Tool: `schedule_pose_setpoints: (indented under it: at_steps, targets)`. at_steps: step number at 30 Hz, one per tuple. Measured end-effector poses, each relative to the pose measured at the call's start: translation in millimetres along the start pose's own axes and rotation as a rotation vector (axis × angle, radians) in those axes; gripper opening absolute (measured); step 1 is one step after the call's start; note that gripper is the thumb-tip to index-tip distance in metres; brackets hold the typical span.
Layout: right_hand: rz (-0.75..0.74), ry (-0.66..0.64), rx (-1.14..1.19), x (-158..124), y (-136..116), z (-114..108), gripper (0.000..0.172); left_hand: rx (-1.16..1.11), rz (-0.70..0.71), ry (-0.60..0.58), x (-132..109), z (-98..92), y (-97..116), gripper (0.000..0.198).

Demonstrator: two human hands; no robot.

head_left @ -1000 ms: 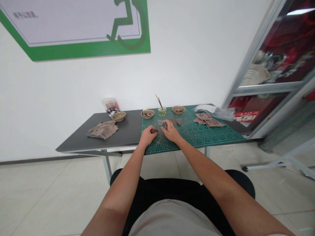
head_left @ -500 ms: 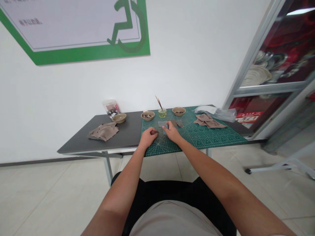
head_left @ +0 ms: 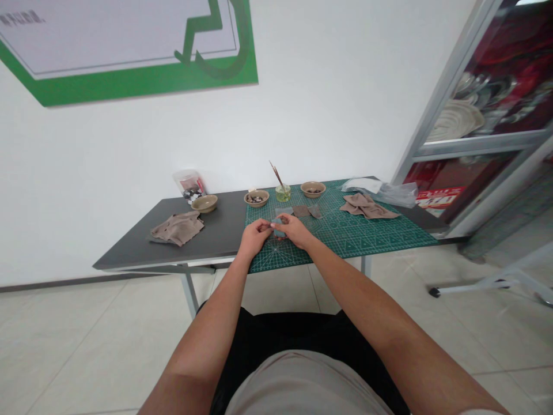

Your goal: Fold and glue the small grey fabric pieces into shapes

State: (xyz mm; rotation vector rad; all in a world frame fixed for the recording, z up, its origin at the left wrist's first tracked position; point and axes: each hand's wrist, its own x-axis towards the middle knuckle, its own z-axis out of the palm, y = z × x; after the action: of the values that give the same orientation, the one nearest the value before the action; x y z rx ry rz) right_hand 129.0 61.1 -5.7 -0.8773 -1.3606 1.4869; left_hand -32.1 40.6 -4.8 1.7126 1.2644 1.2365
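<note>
Two bare hands work close together over a green cutting mat (head_left: 367,231), which covers the right part of a dark counter (head_left: 224,230) against a white wall. The right hand (head_left: 294,230) holds a small grey-blue piece (head_left: 279,229) between thumb and fingers, above the mat's near left part. The left hand (head_left: 254,236) meets it at the piece's left edge, thumb and fingers drawn in narrowly; whether they grip anything is too small to tell.

Just beyond the right hand, a brown square (head_left: 301,211) lies flat on the mat between two grey pieces. Behind these stand a bowl of small pieces (head_left: 257,205), a glass jar (head_left: 283,196) of yellowish-green liquid with thin sticks (head_left: 276,174) leaning out, and a second bowl (head_left: 313,195) with dark bits inside.

A crumpled brown cloth (head_left: 367,206) rests at the right, near a clear plastic bag (head_left: 400,195). On the counter's left part lie another brown cloth (head_left: 178,228), a third bowl (head_left: 204,209) and a clear plastic tub (head_left: 190,185).
</note>
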Motion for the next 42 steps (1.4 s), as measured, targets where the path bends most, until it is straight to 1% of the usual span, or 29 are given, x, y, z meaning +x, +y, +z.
schedule_pose_setpoints:
  at_steps: [5,9,14,18,24,28,31,33,38,40,42]
  targets:
    - [0.052,-0.057,-0.014,4.1,2.0,-2.9,0.047,0.019,-0.023,0.011,-1.1,-1.6,0.0,0.018]
    - [0.09,-0.086,-0.052,7.7,3.1,-5.1,0.052,0.084,0.003,-0.008,-1.3,-2.2,-0.8,0.014]
    - [0.072,-0.125,-0.153,8.5,4.0,-5.4,0.045,0.219,0.021,-0.09,-0.8,-3.1,1.5,0.007]
    - [0.042,-0.112,-0.178,8.5,5.5,-4.6,0.046,0.268,0.043,-0.07,-1.3,-2.3,1.5,0.006]
    - [0.001,-0.116,-0.129,5.6,6.7,-5.9,0.048,0.199,0.031,-0.015,-4.5,-2.3,2.5,0.007]
    - [-0.035,-0.143,-0.189,6.5,9.6,-8.5,0.047,0.238,0.046,-0.056,-4.9,-2.8,2.4,0.007]
    - [-0.051,-0.138,-0.252,7.5,10.2,-10.9,0.046,0.276,0.047,-0.071,-4.5,-2.7,2.1,0.01]
    - [-0.063,-0.143,-0.238,7.0,9.3,-12.2,0.046,0.244,0.038,-0.067,-4.5,-2.9,2.3,0.011]
    - [-0.052,-0.204,-0.11,3.7,5.6,-13.1,0.049,0.092,0.024,-0.063,-5.4,-5.4,3.1,0.012]
    - [-0.054,-0.196,-0.153,2.7,3.8,-12.2,0.047,0.11,0.034,-0.071,-6.1,-6.0,3.4,0.011]
    - [-0.051,-0.174,-0.257,2.1,2.0,-11.1,0.044,0.189,0.054,-0.086,-6.6,-5.7,3.7,0.01]
